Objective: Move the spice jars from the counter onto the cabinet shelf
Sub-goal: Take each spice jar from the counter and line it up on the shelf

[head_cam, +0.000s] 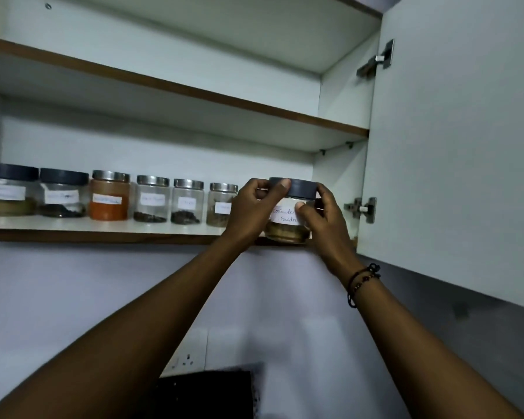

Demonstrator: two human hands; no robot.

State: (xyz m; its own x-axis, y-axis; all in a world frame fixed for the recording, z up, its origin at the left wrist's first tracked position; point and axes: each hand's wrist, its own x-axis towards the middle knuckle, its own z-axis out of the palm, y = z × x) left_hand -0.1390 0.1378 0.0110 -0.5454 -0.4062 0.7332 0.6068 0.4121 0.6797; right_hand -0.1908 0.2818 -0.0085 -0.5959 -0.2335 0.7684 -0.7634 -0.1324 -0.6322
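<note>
A clear jar with a dark grey lid and a handwritten "Coriander Powder" label (288, 228) stands at the right end of the lower cabinet shelf (103, 229). My left hand (250, 211) grips its left side, thumb on the lid. My right hand (324, 217) grips its right side, thumb across the label. Several other labelled spice jars stand in a row to the left: two with dark lids (62, 193), an orange-filled one (109, 195) and three with steel lids (186, 202).
The upper shelf (194, 89) holds nothing in view. The open cabinet door (454, 146) hangs on hinges (363, 208) right beside the jar. Below are a wall socket (188, 356) and a dark object (206, 394).
</note>
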